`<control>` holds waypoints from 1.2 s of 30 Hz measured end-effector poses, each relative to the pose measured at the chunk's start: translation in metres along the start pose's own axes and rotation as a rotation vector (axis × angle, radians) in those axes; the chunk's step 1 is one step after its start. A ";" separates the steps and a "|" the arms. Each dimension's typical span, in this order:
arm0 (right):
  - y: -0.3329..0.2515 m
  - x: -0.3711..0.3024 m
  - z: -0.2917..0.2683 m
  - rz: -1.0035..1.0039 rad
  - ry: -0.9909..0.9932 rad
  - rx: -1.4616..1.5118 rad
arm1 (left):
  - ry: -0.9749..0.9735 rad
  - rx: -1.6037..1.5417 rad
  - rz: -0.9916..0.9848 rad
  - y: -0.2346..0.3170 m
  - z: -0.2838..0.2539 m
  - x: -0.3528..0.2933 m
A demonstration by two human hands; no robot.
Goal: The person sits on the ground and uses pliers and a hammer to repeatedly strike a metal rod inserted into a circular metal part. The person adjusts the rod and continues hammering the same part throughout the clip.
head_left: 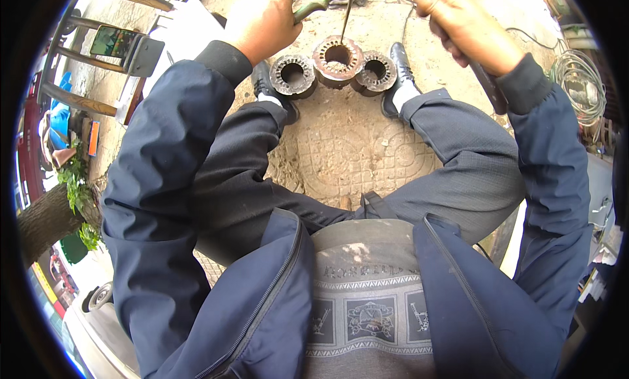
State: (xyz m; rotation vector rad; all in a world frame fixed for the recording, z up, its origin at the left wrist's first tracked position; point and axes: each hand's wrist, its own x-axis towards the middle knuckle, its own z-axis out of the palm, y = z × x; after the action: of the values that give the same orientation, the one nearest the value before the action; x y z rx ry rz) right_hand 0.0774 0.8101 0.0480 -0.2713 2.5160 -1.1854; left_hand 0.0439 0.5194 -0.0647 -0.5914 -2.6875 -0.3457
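Observation:
My left hand (265,21) is closed around the green handles of pliers (311,8). The jaws of the pliers reach right to the top of a thin metal rod (348,15). That rod slants down to the rim of the middle slotted motor stator core (337,59), which is rusty and ring-shaped. Darker stator cores flank it, the left one (293,76) and the right one (374,72), between my shoes. Up at the right, my right hand (468,28) is closed on a dark-handled tool (490,89); its head is not clearly visible.
My black shoes (401,71) stand on either side of the cores on dusty patterned paving (367,149). At left are a wooden chair frame (85,102) and a phone (113,43). A coil of wire (576,84) lies at far right, and a tree trunk (49,225) at left.

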 end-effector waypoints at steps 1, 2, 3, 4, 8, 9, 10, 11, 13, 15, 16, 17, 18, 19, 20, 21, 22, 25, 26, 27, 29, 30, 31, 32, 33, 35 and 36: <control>0.008 0.003 0.004 0.063 -0.046 -0.037 | 0.019 0.007 0.003 -0.001 0.003 -0.005; 0.015 0.005 0.004 0.079 -0.052 -0.028 | 0.041 0.012 0.007 -0.002 0.005 -0.010; 0.018 0.006 0.003 0.092 -0.062 -0.021 | 0.062 0.019 0.006 -0.004 0.006 -0.013; 0.018 0.003 -0.002 0.078 -0.063 -0.047 | -0.010 -0.091 -0.087 -0.005 0.008 -0.015; -0.018 -0.015 -0.034 0.057 0.011 -0.048 | 0.079 0.077 0.115 -0.010 0.010 -0.016; -0.032 -0.022 -0.041 0.065 0.051 -0.019 | 0.097 0.169 0.251 -0.011 0.009 -0.014; -0.043 -0.029 -0.044 0.006 0.174 -0.031 | 0.115 0.260 0.388 -0.012 0.009 -0.011; -0.052 -0.029 -0.043 -0.045 0.231 0.004 | 0.047 0.145 0.237 -0.012 0.008 -0.010; -0.058 -0.028 -0.038 -0.152 0.339 0.067 | -0.084 -0.080 -0.070 -0.011 0.007 -0.005; -0.042 -0.015 -0.023 -0.188 0.293 0.262 | -0.078 0.005 -0.042 -0.011 0.006 -0.001; -0.025 -0.009 -0.010 -0.099 0.207 0.078 | -0.071 0.047 -0.026 -0.011 0.006 0.000; -0.007 -0.004 0.001 -0.011 0.126 -0.107 | -0.046 0.000 -0.012 -0.011 0.004 0.001; 0.009 0.001 -0.001 0.125 0.018 -0.066 | -0.023 -0.046 0.004 -0.011 0.002 0.001; 0.026 0.003 -0.004 0.306 -0.052 -0.063 | -0.003 -0.097 0.030 -0.011 0.001 0.002; 0.040 0.000 -0.005 0.273 -0.045 -0.038 | -0.007 -0.055 0.018 -0.010 -0.002 0.002; 0.055 -0.006 0.000 0.296 -0.058 -0.024 | -0.024 -0.021 0.005 -0.009 -0.005 0.001; 0.069 -0.017 0.011 0.373 -0.050 0.046 | -0.044 0.004 -0.012 -0.005 -0.007 -0.002; 0.099 -0.038 0.060 0.437 -0.063 0.197 | -0.228 0.056 -0.116 0.009 -0.012 -0.003; 0.107 -0.042 0.075 0.452 -0.102 0.191 | 0.126 0.445 0.112 0.015 -0.012 -0.008; 0.114 -0.043 0.092 0.459 -0.143 0.181 | 0.118 0.390 0.110 0.017 -0.013 -0.007; 0.125 -0.042 0.124 0.466 -0.195 0.145 | 0.086 0.282 0.094 0.021 -0.015 -0.009; 0.127 -0.039 0.135 0.474 -0.250 0.179 | -0.015 0.113 0.043 0.022 -0.015 -0.010; 0.127 -0.035 0.146 0.491 -0.243 0.215 | 0.005 0.082 0.043 0.022 -0.017 -0.012; 0.125 -0.026 0.150 0.440 -0.228 0.236 | 0.028 0.053 0.043 0.023 -0.019 -0.012; 0.121 -0.017 0.153 0.440 -0.218 0.245 | 0.051 0.026 0.043 0.023 -0.022 -0.014; 0.106 0.000 0.151 0.253 -0.067 0.103 | 0.075 0.033 0.114 0.025 -0.034 -0.011; 0.097 0.006 0.146 0.115 0.082 0.013 | 0.087 0.033 0.149 0.028 -0.041 -0.008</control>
State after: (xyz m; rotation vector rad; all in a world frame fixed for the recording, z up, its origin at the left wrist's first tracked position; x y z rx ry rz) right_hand 0.1257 0.7662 -0.1144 -0.0753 2.5548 -1.1897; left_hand 0.0751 0.5283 -0.0264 -0.7447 -2.5426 -0.2796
